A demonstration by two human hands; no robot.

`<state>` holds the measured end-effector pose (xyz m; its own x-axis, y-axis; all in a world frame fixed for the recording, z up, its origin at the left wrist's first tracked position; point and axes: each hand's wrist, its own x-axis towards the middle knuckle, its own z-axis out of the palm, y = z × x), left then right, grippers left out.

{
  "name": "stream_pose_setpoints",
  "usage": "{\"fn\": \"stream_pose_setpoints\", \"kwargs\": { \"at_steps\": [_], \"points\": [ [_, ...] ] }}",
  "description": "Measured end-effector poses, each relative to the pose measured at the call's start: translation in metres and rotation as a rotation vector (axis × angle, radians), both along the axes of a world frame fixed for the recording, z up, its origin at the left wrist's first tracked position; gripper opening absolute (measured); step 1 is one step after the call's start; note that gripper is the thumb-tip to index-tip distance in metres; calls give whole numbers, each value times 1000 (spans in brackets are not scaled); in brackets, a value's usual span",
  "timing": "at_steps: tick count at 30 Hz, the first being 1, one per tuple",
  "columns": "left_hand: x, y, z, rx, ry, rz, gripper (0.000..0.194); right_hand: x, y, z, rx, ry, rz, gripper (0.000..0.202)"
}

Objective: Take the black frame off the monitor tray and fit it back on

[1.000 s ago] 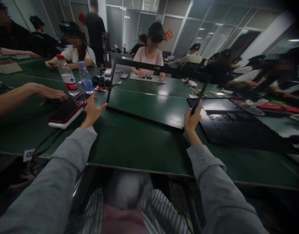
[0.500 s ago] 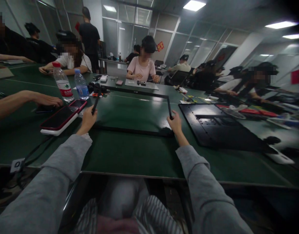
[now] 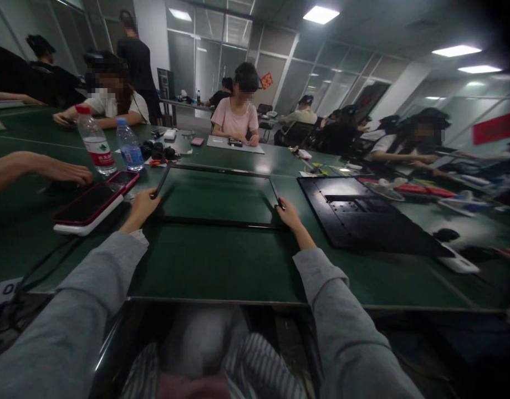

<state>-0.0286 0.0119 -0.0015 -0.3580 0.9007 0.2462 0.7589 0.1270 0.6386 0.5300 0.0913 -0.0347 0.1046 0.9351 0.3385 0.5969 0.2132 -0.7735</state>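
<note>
A thin black rectangular frame is held over the green table, its middle open so the tabletop shows through. My left hand grips its left side, fingers wrapped round the bar. Its right side is in my right hand, with the fingers closed on it. To the right of my right hand lies a large flat black panel with a slot and small holes.
Left of my left hand are a phone with a red edge on a white block, a red-capped bottle and a blue-capped bottle. Another person's hand rests beyond the phone. Across the table sits a person in pink.
The black frame has tilted, its far edge dropping lower toward the tabletop, with both hands still on its sides. The whole view has shifted slightly.
</note>
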Motion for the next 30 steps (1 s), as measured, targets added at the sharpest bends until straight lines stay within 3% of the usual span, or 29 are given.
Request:
{"fn": "stream_pose_setpoints", "kwargs": {
  "at_steps": [7,16,19,22,26,30],
  "points": [
    [12,-11,9,-24,165,-14,46,4,-8,3,5,-30,-23,57],
    [11,-11,9,11,68,-45,49,5,-8,4,2,-103,-12,49],
    [16,-15,13,98,98,-104,47,10,-9,5,14,-94,-45,51],
    [30,-26,18,181,180,-313,56,20,-15,12,105,-86,-154,55],
    [48,-41,23,-3,270,-615,73,45,-31,32,167,-139,-414,63],
    [49,-45,23,-79,319,-642,65,90,-62,45,138,-187,-741,72]
  ]
}}
